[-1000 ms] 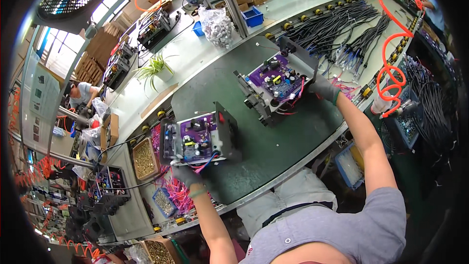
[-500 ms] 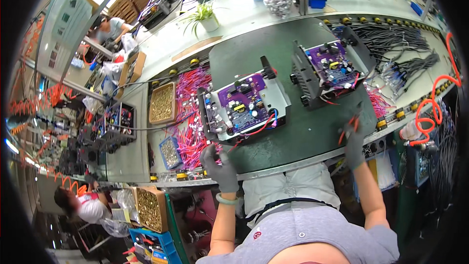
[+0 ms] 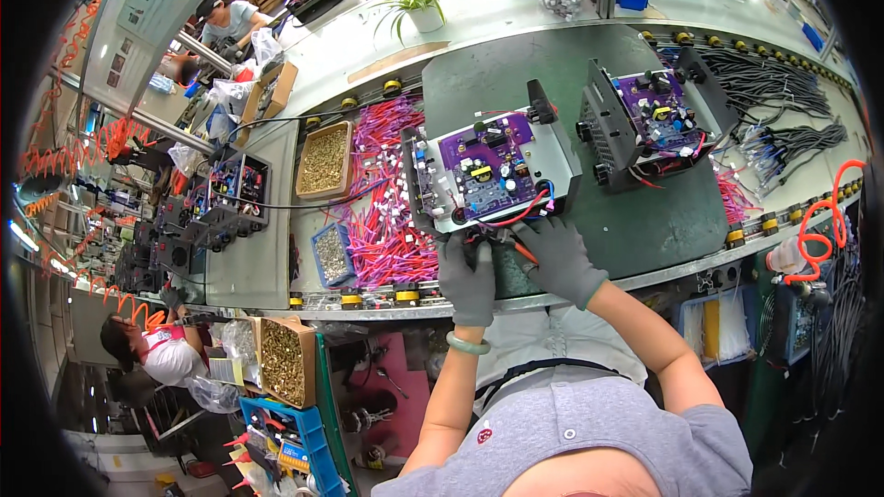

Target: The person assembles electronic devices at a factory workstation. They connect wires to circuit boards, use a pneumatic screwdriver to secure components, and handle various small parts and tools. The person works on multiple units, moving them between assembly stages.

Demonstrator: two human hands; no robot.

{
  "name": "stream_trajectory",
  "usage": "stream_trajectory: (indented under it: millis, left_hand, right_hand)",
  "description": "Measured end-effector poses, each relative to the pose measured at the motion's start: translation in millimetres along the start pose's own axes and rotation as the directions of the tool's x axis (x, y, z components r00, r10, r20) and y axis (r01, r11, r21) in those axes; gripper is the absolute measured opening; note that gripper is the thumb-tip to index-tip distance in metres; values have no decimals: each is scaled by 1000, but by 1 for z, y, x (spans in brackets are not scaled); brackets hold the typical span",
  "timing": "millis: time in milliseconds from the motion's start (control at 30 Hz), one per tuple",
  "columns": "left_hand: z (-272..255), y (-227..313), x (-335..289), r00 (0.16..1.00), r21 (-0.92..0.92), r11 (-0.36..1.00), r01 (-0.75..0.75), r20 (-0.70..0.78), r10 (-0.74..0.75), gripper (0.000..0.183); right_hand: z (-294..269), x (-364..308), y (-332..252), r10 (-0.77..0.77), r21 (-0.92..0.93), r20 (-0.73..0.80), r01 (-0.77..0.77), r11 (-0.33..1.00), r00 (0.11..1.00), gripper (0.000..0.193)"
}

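My gloved left hand [image 3: 467, 290] is at the near left corner of an open metal chassis [image 3: 566, 161], its thumb and fingers closed at the dangling wire ends. Inside that chassis lies a purple circuit board [image 3: 488, 166] with a thick red wire [image 3: 525, 213] along its near edge. My gloved right hand [image 3: 562, 262] is closed around cutting pliers [image 3: 525, 251] with orange-red handles. Their jaws point left, close to the left fingertips. What exactly the jaws touch is hidden.
A second chassis [image 3: 599, 124] with a purple board stands to the right. Pink and red wires [image 3: 391, 212] heap on the left, beside trays of small metal parts [image 3: 325, 161]. Black cables [image 3: 773, 83] lie at right, near a coiled orange hose [image 3: 815, 230]. Two people work at left.
My right hand has swung left with the pliers, from the right side of the bench to the chassis's near edge. The left hand has moved slightly right and up to the wires.
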State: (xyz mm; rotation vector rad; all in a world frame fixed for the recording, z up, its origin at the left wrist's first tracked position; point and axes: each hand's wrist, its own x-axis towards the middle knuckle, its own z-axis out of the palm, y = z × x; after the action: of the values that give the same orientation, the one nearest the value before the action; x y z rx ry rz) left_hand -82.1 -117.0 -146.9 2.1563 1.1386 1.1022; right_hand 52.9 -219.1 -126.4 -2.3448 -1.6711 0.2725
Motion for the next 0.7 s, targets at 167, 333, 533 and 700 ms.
stream_trajectory:
  millis: [167, 333, 533, 700]
  left_hand:
    - [5, -15, -3, 998, -39, 998, 41, 43, -40, 35]
    - [9, -18, -4, 998, 2, 998, -65, 9, 65, 33]
    - [-1, -28, -24, 930, -379, 858, 347, 260, -261, 19]
    - [-6, -18, -10, 755, -373, 707, 602, 554, -351, 10]
  right_hand:
    - [5, -8, 4, 3, 34, -88, 0, 999, 996, 50]
    - [-2, -4, -3, 31, 47, 32, -33, 998, 999, 61]
    - [15, -9, 5, 23, 763, 281, -238, 601, 959, 40]
    - [11, -14, -13, -214, 675, 589, -620, -401, 780, 35]
